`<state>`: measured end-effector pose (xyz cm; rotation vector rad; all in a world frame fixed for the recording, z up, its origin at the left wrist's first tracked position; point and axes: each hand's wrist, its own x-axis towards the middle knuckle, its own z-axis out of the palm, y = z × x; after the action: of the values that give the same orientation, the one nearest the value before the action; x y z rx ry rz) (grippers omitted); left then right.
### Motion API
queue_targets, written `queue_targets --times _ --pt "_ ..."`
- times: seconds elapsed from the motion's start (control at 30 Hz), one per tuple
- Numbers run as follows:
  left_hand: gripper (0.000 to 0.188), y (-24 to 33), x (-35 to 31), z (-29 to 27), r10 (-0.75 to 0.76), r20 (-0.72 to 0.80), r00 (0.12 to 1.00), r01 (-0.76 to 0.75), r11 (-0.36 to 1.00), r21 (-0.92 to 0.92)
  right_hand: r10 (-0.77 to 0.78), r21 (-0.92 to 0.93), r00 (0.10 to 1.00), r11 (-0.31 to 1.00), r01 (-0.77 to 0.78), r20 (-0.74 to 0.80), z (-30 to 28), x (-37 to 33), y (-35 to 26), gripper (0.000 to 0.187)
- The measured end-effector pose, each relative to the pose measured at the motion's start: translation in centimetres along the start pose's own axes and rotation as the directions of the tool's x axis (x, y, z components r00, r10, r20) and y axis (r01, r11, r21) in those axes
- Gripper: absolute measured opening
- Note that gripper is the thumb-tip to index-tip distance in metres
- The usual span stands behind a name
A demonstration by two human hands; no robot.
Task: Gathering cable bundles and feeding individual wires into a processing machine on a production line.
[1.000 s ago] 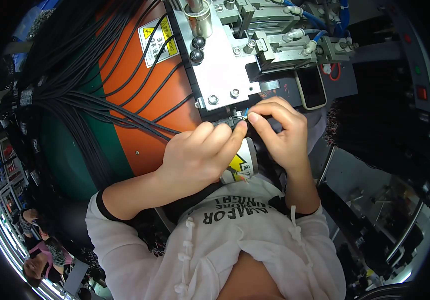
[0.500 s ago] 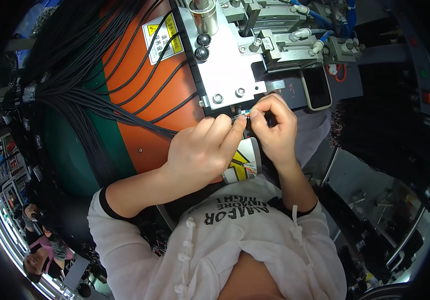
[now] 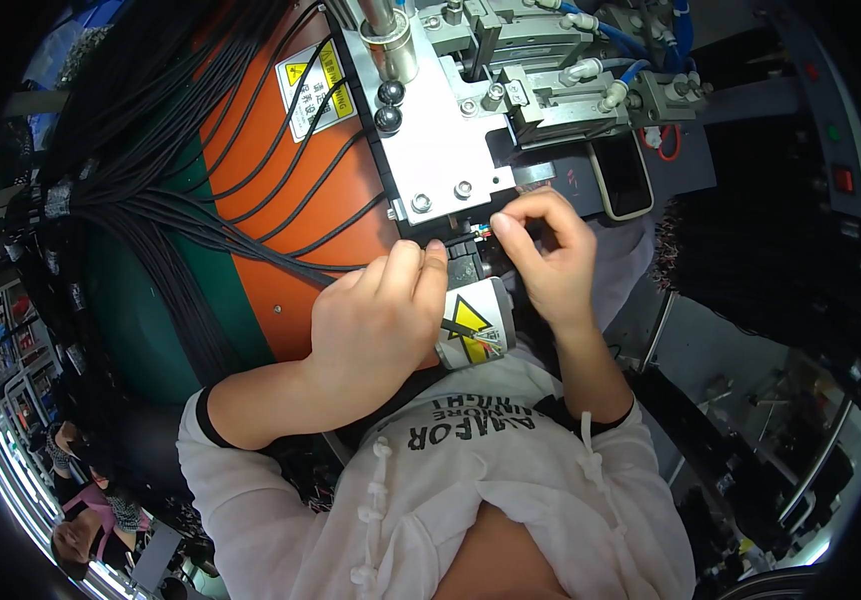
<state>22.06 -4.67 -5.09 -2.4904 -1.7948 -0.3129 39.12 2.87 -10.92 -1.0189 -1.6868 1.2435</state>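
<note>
My left hand (image 3: 380, 305) is closed, its fingertips pinching a black cable at the front edge of the machine's pale metal plate (image 3: 440, 150). Thin coloured wires (image 3: 481, 231) stick out of that cable's end, over a small dark block (image 3: 464, 264). My right hand (image 3: 548, 255) has thumb and forefinger pressed together at the tips of these wires. Another black cable end with stripped coloured wires (image 3: 486, 338) juts out from under my left hand, over a white cover with a yellow warning sign (image 3: 470, 300).
Many black cables (image 3: 140, 195) lie bundled across the orange and green surface (image 3: 295, 240) on the left. Metal cylinders with blue air hoses (image 3: 635, 72) stand at the back right. A phone (image 3: 621, 178) lies right of the plate. Another person (image 3: 80, 530) is at far left.
My left hand has drawn back left and slightly down, uncovering the coloured wires and the dark block. My right hand has stayed nearly in place. The whole view has shifted slightly.
</note>
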Motion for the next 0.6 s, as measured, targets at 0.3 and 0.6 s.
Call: queue_targets --times 0.3,0.6 --pt "0.026 -1.4 0.5 0.3 0.047 -0.077 0.996 -0.062 0.974 -0.219 -0.461 0.179 0.858 0.886 0.428 0.228 -1.1 0.0 -1.5 0.017" --pt "0.029 -2.1 0.7 0.5 0.184 -0.392 0.901 -0.313 0.903 -0.293 -0.290 0.173 0.953 0.946 0.273 0.083 -0.6 -0.6 -3.5 0.016"
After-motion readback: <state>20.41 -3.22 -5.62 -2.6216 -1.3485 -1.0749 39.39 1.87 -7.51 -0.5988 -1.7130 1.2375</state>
